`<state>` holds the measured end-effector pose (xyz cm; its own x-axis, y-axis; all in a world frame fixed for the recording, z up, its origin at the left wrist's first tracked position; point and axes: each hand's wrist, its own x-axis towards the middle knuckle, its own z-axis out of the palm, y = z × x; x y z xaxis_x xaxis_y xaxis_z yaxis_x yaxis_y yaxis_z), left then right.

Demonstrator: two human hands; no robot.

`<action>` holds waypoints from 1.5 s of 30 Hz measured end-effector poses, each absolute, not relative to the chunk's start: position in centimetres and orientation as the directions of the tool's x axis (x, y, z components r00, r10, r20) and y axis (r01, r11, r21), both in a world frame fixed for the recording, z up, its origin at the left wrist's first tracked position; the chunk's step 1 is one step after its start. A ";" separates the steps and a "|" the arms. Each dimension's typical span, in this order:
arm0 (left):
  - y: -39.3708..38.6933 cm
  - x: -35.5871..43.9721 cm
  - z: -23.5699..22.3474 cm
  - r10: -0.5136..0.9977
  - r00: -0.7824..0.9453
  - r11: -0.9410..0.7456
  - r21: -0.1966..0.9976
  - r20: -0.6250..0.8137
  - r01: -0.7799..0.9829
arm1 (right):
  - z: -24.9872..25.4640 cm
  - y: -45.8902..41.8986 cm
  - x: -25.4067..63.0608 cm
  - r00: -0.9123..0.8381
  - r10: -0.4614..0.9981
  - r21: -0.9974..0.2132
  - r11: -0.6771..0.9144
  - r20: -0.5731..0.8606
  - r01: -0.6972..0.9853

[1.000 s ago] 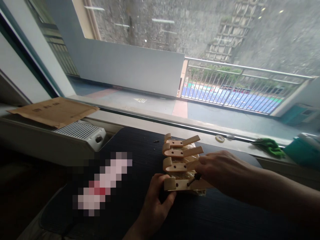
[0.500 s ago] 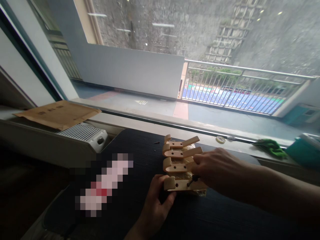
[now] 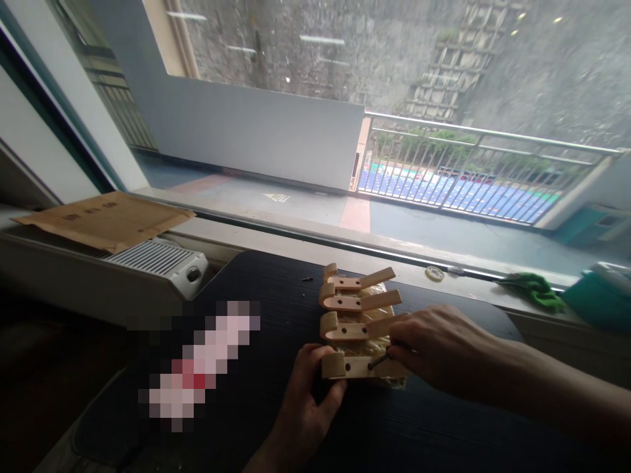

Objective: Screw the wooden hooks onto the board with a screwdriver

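Several light wooden hooks [image 3: 355, 301] lie side by side on a dark table [image 3: 276, 289]. My left hand [image 3: 308, 394] grips the curved end of the nearest wooden hook [image 3: 345, 365], thumb and fingers closed on it. My right hand [image 3: 441, 351] is closed in a pinch on a small dark screw [image 3: 378, 360] set against that hook's face. Clear plastic wrapping [image 3: 392, 380] lies under the hooks.
A white radiator [image 3: 158, 259] with a brown cardboard envelope [image 3: 106, 220] on top stands at the left. A blurred-out patch lies on the table's left. On the window sill rest a tape roll [image 3: 434, 272], a green cloth [image 3: 532, 289] and a teal object [image 3: 599, 299].
My right hand has shifted slightly down and right while keeping the screw at the nearest hook. My left hand keeps its hold.
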<state>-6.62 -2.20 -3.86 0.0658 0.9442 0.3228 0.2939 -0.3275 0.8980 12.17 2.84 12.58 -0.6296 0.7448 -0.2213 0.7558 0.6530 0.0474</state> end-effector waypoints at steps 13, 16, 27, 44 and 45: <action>-2.3 -6.7 -3.7 0.951 0.053 -0.307 0.916 0.304 0.258 | 15.6 2.3 10.4 -0.725 0.625 0.061 0.768 -0.289 0.638; -2.3 -6.7 -3.9 0.948 0.050 -0.317 0.910 0.316 0.267 | 15.0 2.5 10.2 -0.741 0.611 0.035 0.778 -0.278 0.628; -2.3 -6.7 -3.8 0.942 0.072 -0.333 0.899 0.327 0.285 | 13.5 2.8 11.8 -0.651 0.706 0.100 0.696 -0.279 0.711; -2.4 -6.7 -3.7 0.951 0.097 -0.308 0.909 0.292 0.280 | 12.0 2.5 12.6 -0.714 0.626 0.187 0.778 -0.313 0.600; -2.4 -6.7 -3.7 0.953 0.095 -0.304 0.910 0.289 0.281 | 11.8 2.4 12.9 -0.707 0.643 0.166 0.763 -0.293 0.625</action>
<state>-6.70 -2.36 -3.71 0.0952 0.9527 0.2885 0.2812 -0.3038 0.9103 12.93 2.39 11.82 -0.7074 0.6431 -0.2935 0.6249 0.7629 0.1655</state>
